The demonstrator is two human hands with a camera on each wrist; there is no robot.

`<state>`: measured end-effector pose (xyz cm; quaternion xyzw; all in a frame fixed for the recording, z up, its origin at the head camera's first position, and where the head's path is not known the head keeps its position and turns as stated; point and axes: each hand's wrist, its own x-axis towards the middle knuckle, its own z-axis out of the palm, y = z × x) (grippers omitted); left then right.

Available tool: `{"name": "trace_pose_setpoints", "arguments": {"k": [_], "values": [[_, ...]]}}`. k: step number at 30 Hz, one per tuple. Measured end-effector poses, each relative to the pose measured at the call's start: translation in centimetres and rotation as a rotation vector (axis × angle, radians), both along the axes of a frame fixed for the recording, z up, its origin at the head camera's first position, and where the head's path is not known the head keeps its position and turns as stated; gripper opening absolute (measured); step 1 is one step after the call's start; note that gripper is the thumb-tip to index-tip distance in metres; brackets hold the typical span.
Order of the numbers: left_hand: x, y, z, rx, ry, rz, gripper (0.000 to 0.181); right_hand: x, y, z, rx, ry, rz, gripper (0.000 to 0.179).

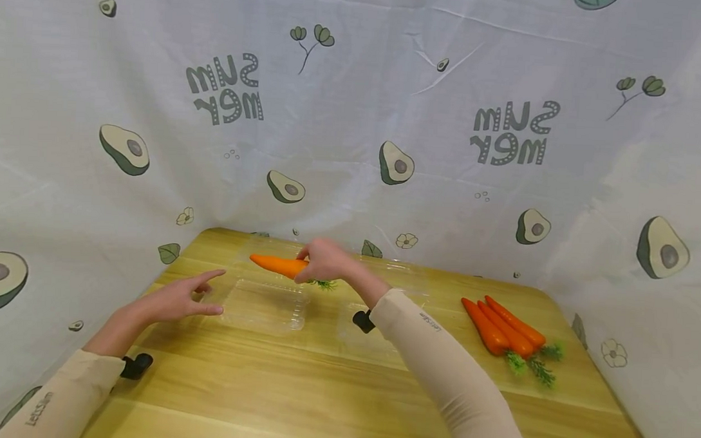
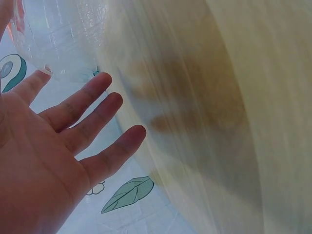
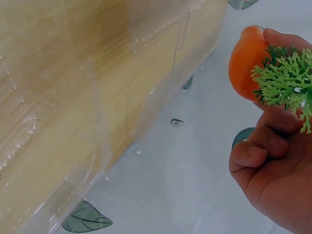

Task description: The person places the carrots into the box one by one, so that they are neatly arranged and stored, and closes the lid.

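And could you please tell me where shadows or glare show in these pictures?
Left wrist: the left hand casts soft shadows on the table; right wrist: small glints on the clear plastic; head: faint glints along the clear plastic's edges.

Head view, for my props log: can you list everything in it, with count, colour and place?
Table: one, wood-toned, across the lower middle.
Cloth: sheet count unclear, white with avocado, leaf and flower prints and mirrored "summer" lettering, behind and beside the table.
Clear containers: two, colourless, side by side on the table; right one partly hidden.
Loose carrots: three, orange with green tops, table's right side.
Held carrot: one, orange with green top, in the grip of the right hand.
Devices: two, black, one at each wrist.
Sleeves: two, beige with dark lettering, on both forearms.
Hands: two, bare; left hand at the table's left, right at centre.
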<state>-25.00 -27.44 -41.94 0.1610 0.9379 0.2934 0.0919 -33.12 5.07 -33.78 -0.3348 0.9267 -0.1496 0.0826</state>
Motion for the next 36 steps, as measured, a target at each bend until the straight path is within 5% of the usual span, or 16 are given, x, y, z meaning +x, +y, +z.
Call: {"name": "trace_pose_setpoints", "arguments": {"k": [17,36], "values": [[0.0,-0.1,0.2,0.005,-0.005,-0.016,0.093,-0.1,-2.5,-1.5,0.069,0.009,0.013,0.041],[0.0,-0.1,0.2,0.007,0.003,-0.027,0.092,-0.1,-4.8,-2.7,0.197,0.072,0.02,0.015]]}}
